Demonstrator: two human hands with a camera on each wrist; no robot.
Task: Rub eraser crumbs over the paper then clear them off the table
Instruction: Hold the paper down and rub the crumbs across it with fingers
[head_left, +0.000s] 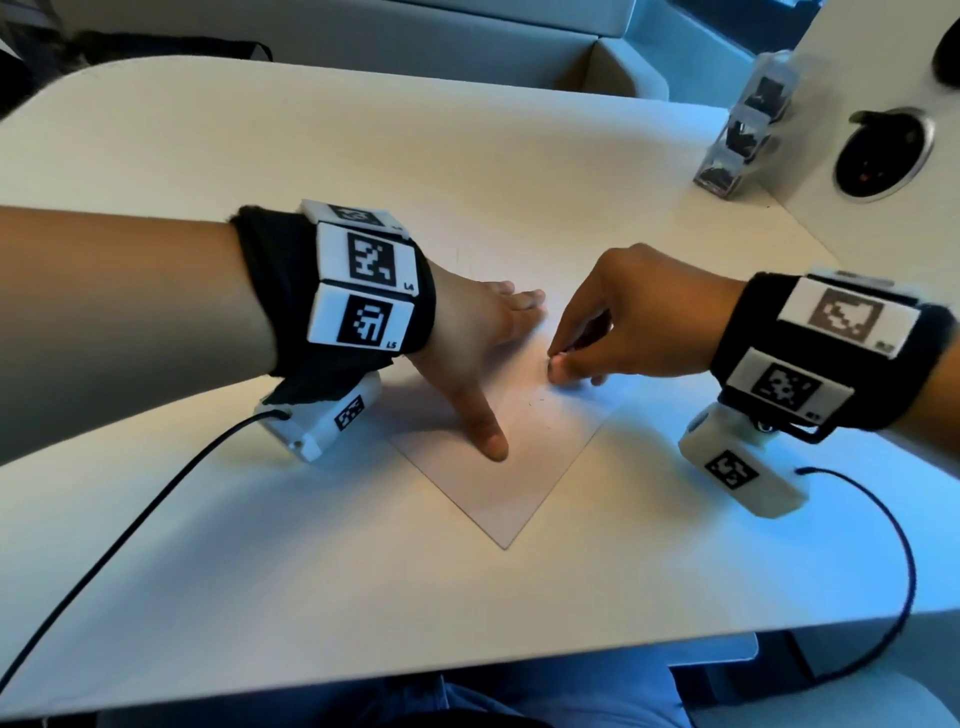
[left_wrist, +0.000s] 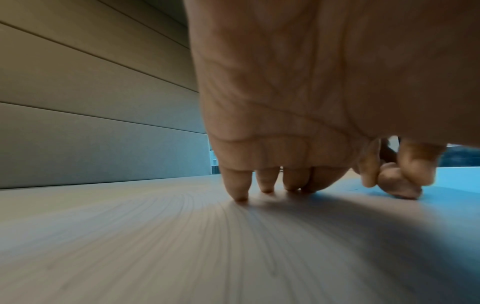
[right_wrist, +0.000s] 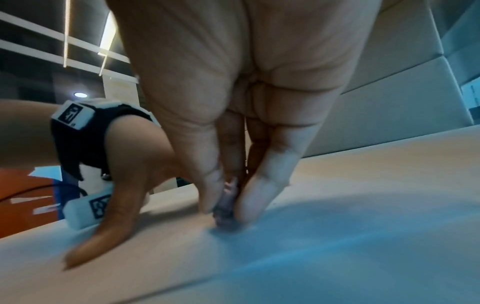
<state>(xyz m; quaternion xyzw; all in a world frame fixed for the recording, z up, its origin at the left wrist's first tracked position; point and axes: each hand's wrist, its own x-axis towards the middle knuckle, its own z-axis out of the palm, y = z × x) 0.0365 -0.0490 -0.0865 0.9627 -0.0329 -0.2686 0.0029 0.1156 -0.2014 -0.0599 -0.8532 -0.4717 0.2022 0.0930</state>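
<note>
A white sheet of paper (head_left: 519, 467) lies cornerwise on the pale table (head_left: 260, 571). My left hand (head_left: 483, 338) presses flat on the paper's left part, fingers straight and thumb spread toward me; its fingertips (left_wrist: 240, 195) touch the surface. My right hand (head_left: 587, 332) pinches a small eraser (right_wrist: 226, 207) between thumb and fingers and holds its tip down on the paper's middle. The eraser is mostly hidden by the fingers and blurred. A few tiny dark crumbs (head_left: 535, 402) lie on the paper near the right hand.
A stack of clear boxes with dark contents (head_left: 743, 135) stands at the back right beside a white panel with a round socket (head_left: 878, 156). Black cables (head_left: 104, 540) trail from both wrist cameras across the table. The table's front edge (head_left: 363, 680) is close to my lap.
</note>
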